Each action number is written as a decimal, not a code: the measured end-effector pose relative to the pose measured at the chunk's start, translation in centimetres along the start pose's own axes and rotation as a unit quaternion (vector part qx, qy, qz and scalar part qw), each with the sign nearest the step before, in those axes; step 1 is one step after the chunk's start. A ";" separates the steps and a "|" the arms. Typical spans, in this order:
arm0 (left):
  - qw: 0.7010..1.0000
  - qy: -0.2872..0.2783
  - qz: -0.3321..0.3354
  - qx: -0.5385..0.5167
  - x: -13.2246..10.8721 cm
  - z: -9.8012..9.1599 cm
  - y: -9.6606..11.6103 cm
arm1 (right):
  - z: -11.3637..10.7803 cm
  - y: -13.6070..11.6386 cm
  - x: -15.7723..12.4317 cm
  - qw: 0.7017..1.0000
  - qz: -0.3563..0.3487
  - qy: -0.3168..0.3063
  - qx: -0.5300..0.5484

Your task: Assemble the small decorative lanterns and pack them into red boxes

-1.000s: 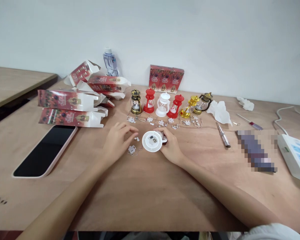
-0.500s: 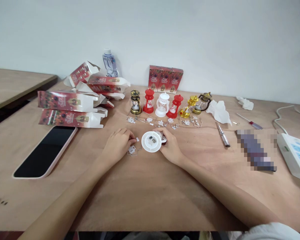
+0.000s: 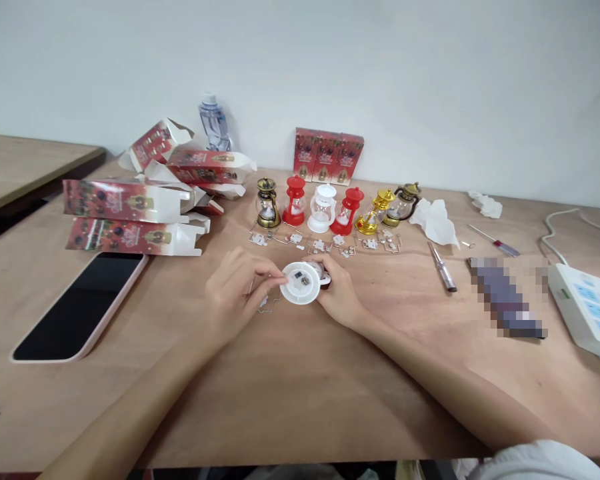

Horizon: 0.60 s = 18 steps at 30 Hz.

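My right hand (image 3: 341,293) is wrapped round a small white lantern (image 3: 307,295) tipped so that its round base faces me. The base is open, and dark and metallic parts show inside it. My left hand (image 3: 237,287) is closed in a pinch, thumb and forefinger meeting at the base's left rim. Whatever is between those fingertips is too small to make out. Partly hidden behind the left hand lie a bent metal wire (image 3: 269,307) and a small white piece.
Several lanterns (image 3: 321,212) stand in a row, with bent wires and small parts before them. Red boxes (image 3: 113,201) and a phone (image 3: 80,310) lie left. Rightward are screwdrivers (image 3: 444,272), crumpled tissue (image 3: 435,223) and a power strip (image 3: 585,310). A bottle (image 3: 214,125) stands behind.
My left hand has risen from the table beside the small white piece and moved right to the lantern base's rim. The right hand keeps its hold on the lantern. The view has shifted slightly.
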<state>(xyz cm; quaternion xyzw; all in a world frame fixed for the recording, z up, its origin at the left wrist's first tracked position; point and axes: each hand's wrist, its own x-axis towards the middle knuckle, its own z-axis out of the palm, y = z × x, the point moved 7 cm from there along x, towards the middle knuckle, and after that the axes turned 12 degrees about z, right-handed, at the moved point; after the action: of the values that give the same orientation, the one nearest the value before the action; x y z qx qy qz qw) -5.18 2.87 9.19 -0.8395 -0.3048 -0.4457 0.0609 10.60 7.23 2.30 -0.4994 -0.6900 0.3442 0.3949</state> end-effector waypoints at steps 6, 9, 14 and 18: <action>0.996 -0.014 0.081 -0.044 -0.4 1.0 2.4 | 0.0 0.0 0.0 1.000 0.006 -0.003 -0.001; 0.995 -0.010 0.098 -0.034 -0.5 1.1 2.6 | 0.0 -0.1 -0.1 1.000 0.005 -0.004 -0.001; 0.991 0.005 0.127 0.042 0.0 1.0 2.8 | 0.1 -0.1 -0.1 1.000 0.010 -0.008 -0.005; 0.989 0.021 0.135 0.063 0.2 1.1 2.7 | 0.0 -0.1 -0.1 1.000 0.005 -0.005 -0.006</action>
<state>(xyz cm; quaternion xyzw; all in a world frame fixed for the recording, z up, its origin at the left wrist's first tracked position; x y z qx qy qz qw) -2.74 1.18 9.14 -0.8576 -0.2150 -0.4310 0.1800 10.55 7.09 2.35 -0.5038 -0.6912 0.3446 0.3868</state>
